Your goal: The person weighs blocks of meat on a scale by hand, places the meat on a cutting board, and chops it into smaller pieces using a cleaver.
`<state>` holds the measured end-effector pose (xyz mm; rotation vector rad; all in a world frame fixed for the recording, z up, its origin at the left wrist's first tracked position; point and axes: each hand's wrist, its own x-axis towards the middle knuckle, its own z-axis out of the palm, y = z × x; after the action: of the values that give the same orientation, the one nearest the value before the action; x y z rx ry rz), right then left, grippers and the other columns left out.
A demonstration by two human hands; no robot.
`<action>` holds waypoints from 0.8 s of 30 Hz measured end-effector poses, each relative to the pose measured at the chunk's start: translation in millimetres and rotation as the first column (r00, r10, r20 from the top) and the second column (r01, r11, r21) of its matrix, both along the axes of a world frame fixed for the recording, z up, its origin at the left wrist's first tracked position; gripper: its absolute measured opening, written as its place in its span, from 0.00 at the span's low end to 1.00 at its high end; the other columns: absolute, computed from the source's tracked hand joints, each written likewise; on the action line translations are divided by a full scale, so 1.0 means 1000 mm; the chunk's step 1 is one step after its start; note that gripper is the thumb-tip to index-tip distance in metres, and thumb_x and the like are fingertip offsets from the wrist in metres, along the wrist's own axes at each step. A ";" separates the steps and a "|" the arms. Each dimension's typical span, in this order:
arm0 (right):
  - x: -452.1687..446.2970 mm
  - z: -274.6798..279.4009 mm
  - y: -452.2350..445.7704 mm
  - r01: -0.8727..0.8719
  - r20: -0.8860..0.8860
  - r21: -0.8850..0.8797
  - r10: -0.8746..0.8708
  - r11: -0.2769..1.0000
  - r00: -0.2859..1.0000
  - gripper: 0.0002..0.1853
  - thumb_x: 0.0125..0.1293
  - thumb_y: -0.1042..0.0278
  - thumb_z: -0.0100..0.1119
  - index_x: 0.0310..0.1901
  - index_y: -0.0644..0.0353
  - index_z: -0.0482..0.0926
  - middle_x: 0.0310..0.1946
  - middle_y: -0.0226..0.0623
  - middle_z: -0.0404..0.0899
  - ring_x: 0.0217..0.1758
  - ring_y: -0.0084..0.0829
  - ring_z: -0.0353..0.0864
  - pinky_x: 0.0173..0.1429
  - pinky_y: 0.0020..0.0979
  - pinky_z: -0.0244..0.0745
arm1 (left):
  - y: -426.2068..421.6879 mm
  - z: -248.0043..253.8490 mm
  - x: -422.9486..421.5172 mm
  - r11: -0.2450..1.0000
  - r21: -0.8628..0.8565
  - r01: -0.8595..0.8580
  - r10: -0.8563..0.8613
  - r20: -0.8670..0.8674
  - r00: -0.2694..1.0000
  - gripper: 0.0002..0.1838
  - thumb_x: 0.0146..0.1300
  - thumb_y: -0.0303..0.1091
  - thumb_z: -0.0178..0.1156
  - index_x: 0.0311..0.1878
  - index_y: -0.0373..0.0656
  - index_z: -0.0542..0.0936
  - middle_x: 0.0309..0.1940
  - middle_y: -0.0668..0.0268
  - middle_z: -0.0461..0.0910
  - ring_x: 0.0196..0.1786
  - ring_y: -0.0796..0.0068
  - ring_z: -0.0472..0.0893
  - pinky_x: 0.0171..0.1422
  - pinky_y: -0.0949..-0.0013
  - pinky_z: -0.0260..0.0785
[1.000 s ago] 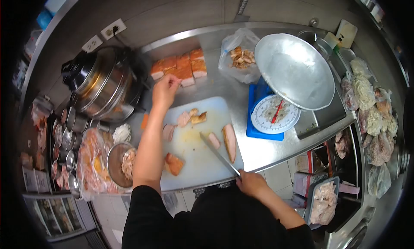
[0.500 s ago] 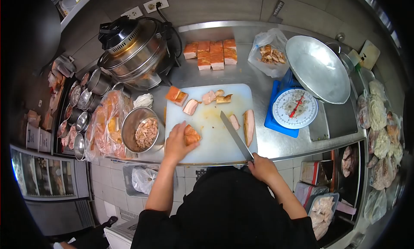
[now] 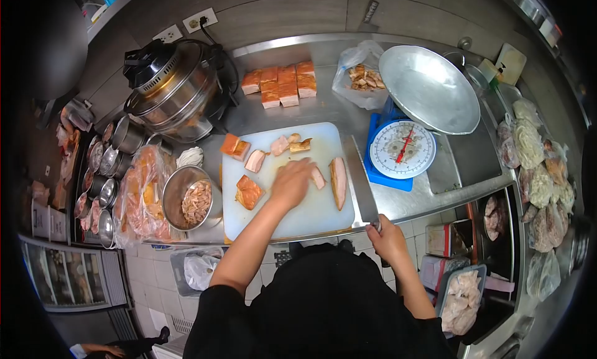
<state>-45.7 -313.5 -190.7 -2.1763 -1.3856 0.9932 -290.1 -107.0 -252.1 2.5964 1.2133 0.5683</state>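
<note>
My left hand (image 3: 292, 183) is over the middle of the white cutting board (image 3: 286, 225), its fingers blurred by motion beside a small pale meat slice (image 3: 318, 177). My right hand (image 3: 387, 237) grips the handle of a large knife (image 3: 360, 181), whose blade lies along the board's right edge. A long meat strip (image 3: 338, 183) rests at the board's right side. At the left are a browned chunk (image 3: 249, 192), a pale piece (image 3: 255, 160) and a block (image 3: 235, 147) at the corner. Smaller pieces (image 3: 299, 145) lie near the top.
Roasted meat blocks (image 3: 280, 85) stand behind the board. A blue scale (image 3: 403, 150) with a metal pan (image 3: 429, 88) is at the right, near a bag of pieces (image 3: 364, 78). A metal bowl (image 3: 214, 206) and a cooker (image 3: 177, 88) are at the left. Another person's leg (image 3: 140, 345) shows lower left.
My left hand has left the browned chunk and moved right to the small slice. My right hand has shifted the knife rightward, from the board's middle to its right edge.
</note>
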 end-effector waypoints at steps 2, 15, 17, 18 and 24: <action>0.009 -0.006 -0.007 0.064 -0.016 0.019 -0.063 0.998 0.998 0.19 0.71 0.54 0.62 0.48 0.64 0.78 0.26 0.53 0.84 0.35 0.57 0.86 0.43 0.52 0.79 | 0.009 -0.014 0.024 0.996 0.056 0.065 -0.063 -0.027 0.998 0.25 0.58 0.26 0.64 0.62 0.47 0.82 0.66 0.61 0.78 0.65 0.57 0.76 0.65 0.51 0.68; 0.005 -0.002 -0.020 -0.034 -0.087 -0.030 0.031 0.999 0.996 0.22 0.69 0.51 0.64 0.55 0.60 0.79 0.25 0.51 0.84 0.34 0.55 0.87 0.42 0.50 0.79 | -0.032 -0.038 -0.045 0.996 -0.082 0.032 -0.018 0.160 0.987 0.16 0.60 0.27 0.67 0.52 0.43 0.85 0.53 0.62 0.83 0.57 0.55 0.80 0.61 0.57 0.74; 0.002 0.003 -0.012 -0.138 -0.121 -0.130 0.122 0.982 0.985 0.23 0.69 0.49 0.64 0.57 0.57 0.80 0.27 0.51 0.84 0.36 0.56 0.87 0.45 0.50 0.80 | -0.038 -0.040 -0.049 0.995 -0.088 -0.039 0.056 0.200 0.978 0.15 0.61 0.28 0.68 0.52 0.43 0.85 0.55 0.62 0.83 0.59 0.55 0.80 0.63 0.57 0.73; -0.001 0.003 -0.009 -0.141 -0.116 -0.135 0.126 0.981 0.985 0.23 0.69 0.49 0.64 0.57 0.57 0.80 0.27 0.51 0.84 0.36 0.56 0.87 0.45 0.50 0.80 | -0.040 -0.042 -0.047 0.996 -0.066 -0.059 0.072 0.217 0.973 0.15 0.60 0.29 0.70 0.51 0.44 0.85 0.54 0.63 0.84 0.58 0.56 0.80 0.63 0.56 0.72; -0.008 0.003 0.000 -0.332 0.066 -0.099 0.339 0.938 0.938 0.19 0.71 0.50 0.62 0.53 0.55 0.80 0.31 0.51 0.86 0.40 0.57 0.86 0.48 0.53 0.79 | -0.039 -0.046 -0.031 0.993 -0.019 -0.120 0.121 0.259 0.958 0.13 0.60 0.33 0.72 0.48 0.47 0.85 0.51 0.68 0.84 0.58 0.62 0.79 0.61 0.56 0.66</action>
<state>-53.5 -313.9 -187.7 -2.1027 -1.8310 1.1091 -320.9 -145.7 -297.6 2.3626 1.2860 0.8985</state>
